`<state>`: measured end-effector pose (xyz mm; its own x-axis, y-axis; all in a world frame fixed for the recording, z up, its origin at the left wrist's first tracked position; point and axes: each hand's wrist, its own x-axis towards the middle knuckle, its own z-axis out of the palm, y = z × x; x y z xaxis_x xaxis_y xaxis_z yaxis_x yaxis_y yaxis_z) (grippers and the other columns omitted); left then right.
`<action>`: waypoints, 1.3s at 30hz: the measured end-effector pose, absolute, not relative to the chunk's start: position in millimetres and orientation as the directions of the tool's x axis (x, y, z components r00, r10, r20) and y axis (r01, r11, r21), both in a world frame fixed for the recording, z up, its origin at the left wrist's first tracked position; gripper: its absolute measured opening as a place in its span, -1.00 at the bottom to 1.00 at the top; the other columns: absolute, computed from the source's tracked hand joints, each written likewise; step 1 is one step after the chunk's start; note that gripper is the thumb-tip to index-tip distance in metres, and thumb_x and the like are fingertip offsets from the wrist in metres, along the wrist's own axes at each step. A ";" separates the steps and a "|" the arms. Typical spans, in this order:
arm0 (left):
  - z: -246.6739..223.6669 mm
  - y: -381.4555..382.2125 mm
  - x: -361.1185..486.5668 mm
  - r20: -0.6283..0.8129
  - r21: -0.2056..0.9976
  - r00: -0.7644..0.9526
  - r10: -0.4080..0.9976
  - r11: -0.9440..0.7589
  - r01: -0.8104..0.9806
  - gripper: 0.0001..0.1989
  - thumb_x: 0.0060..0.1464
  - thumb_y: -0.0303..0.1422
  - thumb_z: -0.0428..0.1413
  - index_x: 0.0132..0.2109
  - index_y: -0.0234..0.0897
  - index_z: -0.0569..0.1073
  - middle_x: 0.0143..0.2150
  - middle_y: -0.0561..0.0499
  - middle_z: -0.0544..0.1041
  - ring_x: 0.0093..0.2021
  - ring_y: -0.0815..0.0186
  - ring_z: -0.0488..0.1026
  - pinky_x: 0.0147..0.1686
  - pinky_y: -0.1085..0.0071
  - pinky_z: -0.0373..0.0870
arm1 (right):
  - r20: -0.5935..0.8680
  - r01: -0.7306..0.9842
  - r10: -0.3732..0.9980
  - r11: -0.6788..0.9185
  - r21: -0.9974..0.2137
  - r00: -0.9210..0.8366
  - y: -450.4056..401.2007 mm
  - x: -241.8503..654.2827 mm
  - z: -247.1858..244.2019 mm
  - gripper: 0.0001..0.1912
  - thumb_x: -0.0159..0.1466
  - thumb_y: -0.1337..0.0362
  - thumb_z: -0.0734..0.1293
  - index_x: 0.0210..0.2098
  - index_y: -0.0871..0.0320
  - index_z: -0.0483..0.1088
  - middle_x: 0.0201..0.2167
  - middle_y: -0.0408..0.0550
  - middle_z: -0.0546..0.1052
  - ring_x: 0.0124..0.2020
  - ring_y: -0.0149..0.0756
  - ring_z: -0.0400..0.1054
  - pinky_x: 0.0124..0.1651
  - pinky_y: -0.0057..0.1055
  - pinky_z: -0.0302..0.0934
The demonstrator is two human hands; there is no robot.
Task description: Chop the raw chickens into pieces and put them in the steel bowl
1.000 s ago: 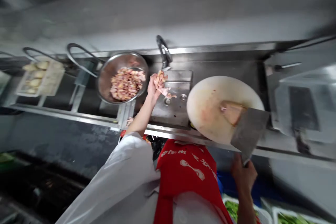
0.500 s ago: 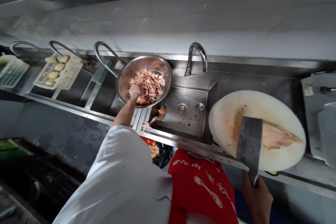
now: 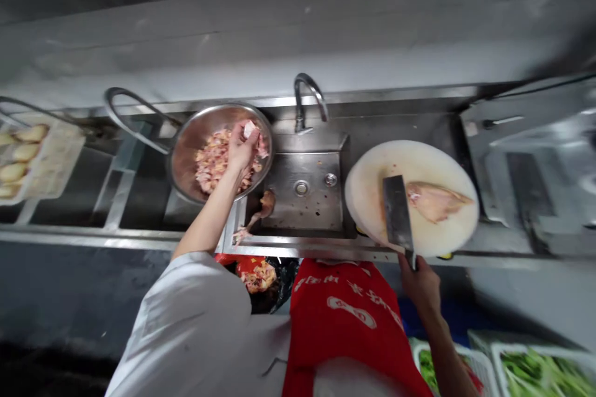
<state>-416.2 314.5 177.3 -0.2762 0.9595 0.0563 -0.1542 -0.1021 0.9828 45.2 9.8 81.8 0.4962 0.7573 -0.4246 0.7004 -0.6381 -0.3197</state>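
Cleaver (image 3: 398,214) and pale piece (image 3: 250,129) both held

Your right grip (image 3: 422,285) clenches the cleaver over the board (image 3: 370,167) ahead. On it, ahead and right, lies a slab (image 3: 437,200). Your left grip (image 3: 239,152) pinches the piece at the bowl (image 3: 186,136), over chopped meat (image 3: 209,164). Right of that grip, nearer you, a leg (image 3: 266,203) lies at the edge of the sink (image 3: 302,214).

1. Red apron (image 3: 344,344): from my end I see white characters (image 3: 357,289) across it, too blurred to read.
2. Its white spoon-shaped emblem (image 3: 351,312): small red marks, illegible to me.
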 end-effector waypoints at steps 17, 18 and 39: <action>-4.3 182.0 -101.0 -0.368 0.929 -0.152 0.917 0.355 -0.102 -0.74 -0.13 -0.34 0.29 -0.26 -0.29 0.45 -0.37 0.07 0.49 -0.45 0.40 0.44 -0.37 0.42 0.48 | -0.321 0.732 0.799 -0.597 -0.329 0.508 10.3 119.1 97.9 -0.64 0.41 0.04 0.17 -0.16 0.20 0.40 -0.49 -0.01 0.51 -0.53 -0.32 0.28 -0.40 -0.43 -0.13; -4.3 180.7 -106.0 -0.338 0.941 -0.157 0.928 0.334 -0.055 -0.74 -0.13 -0.34 0.29 -0.26 -0.30 0.46 -0.38 0.06 0.50 -0.46 0.41 0.43 -0.38 0.43 0.46 | -0.319 0.754 0.820 -0.566 -0.333 0.475 23.6 118.5 101.4 -0.64 0.42 0.04 0.17 -0.15 0.21 0.40 -0.49 -0.01 0.51 -0.53 -0.32 0.28 -0.40 -0.43 -0.12; -3.1 165.3 -130.1 -0.512 0.849 -0.212 0.833 0.451 -0.277 -0.70 -0.26 -0.33 0.40 -0.37 -0.34 0.49 -0.41 0.05 0.51 -0.44 0.40 0.46 -0.36 0.35 0.56 | -0.405 0.931 0.897 -0.285 -0.228 0.175 118.5 84.3 95.3 -0.57 0.47 0.10 0.06 0.03 0.32 0.34 -0.28 0.23 0.57 -0.27 -0.09 0.48 -0.26 -0.35 0.16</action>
<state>-130.1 165.3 -3.1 -0.2118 0.8327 -0.5116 -0.2768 0.4510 0.8485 84.3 118.5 95.3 0.1753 0.8971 -0.4055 0.9310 -0.2850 -0.2280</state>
